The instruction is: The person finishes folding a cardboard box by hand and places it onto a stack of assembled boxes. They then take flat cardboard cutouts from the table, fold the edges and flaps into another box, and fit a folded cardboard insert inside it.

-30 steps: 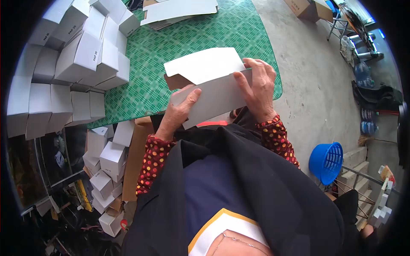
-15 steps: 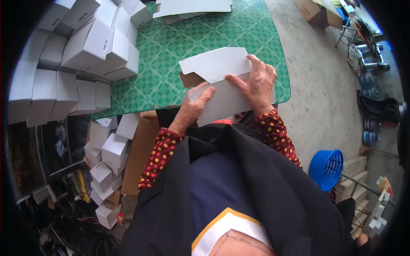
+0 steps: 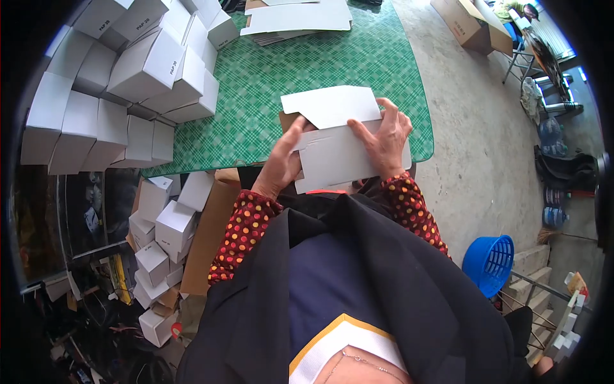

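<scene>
A partly folded white cardboard box is held in front of my body, at the near edge of the green table. Its long upper flap is raised, and some brown inner card shows at the left end. My right hand grips the right end, thumb on the white face and fingers curled over the far side. At the left end is my left hand, its fingers bent at the gap by the flap; the fingertips are slightly blurred and partly hidden inside.
Folded white boxes are stacked on the left of the green checked table. Flat white card blanks lie at its far edge. More boxes fill a brown carton below. A blue basket stands at right; a person is far off.
My left hand has shifted its grip from the front face to the gap at the box's left end. The box sits slightly lower in view. My right hand keeps its hold.
</scene>
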A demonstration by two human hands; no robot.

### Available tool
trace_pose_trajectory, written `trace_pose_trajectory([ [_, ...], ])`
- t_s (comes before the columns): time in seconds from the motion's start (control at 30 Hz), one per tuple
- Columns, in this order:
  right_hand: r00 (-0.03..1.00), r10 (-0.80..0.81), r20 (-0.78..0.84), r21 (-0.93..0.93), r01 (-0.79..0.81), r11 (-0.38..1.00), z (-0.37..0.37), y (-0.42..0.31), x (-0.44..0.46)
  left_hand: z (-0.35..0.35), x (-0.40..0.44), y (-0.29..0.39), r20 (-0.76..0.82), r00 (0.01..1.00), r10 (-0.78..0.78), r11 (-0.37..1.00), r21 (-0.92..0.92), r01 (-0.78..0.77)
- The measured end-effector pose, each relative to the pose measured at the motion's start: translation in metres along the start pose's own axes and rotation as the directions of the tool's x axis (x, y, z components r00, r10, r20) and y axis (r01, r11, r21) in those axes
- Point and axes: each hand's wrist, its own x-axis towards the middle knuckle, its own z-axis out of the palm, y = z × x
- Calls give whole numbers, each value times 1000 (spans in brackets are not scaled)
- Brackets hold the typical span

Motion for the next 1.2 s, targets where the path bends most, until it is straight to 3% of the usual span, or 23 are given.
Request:
trace_pose_trajectory([
  [0.03,1000,10,0,17,-10,1000,-2,-1,-5,-3,1,2,30,999,14,976,-219,-7],
  [0.1,999,39,4,47,-39,998,-6,-4,-18,-10,3,3,81,995,53,788,-615,8],
  [0.3,994,-24,-103,145,39,989,-24,-25,-18,-34,10,21,124,989,87,892,-452,-22],
  [0.43,976,85,-199,456,16,890,-42,-46,-6,-29,7,52,394,839,377,838,-530,-128],
  [0.47,976,86,-200,456,15,890,-47,-48,-3,-26,4,55,394,839,376,839,-530,-126],
  [0.6,976,10,-217,486,100,868,-62,-55,5,-15,-16,58,313,816,486,850,-388,-357],
  [0.63,976,11,-216,485,97,869,-61,-53,3,-16,-19,55,313,817,484,850,-389,-355],
  [0.77,994,-68,-91,370,97,924,-50,-33,-4,-33,-23,33,-23,961,275,961,41,-274],
  [0.97,989,-105,-104,354,135,925,-60,-39,-2,-24,-47,39,-79,981,177,955,254,-152],
  [1.13,991,-120,61,284,98,954,-78,-34,1,-19,-55,40,78,996,52,902,424,-81],
  [1.2,968,33,249,269,-102,958,-88,-36,4,-10,-62,39,57,998,0,896,443,-25],
])
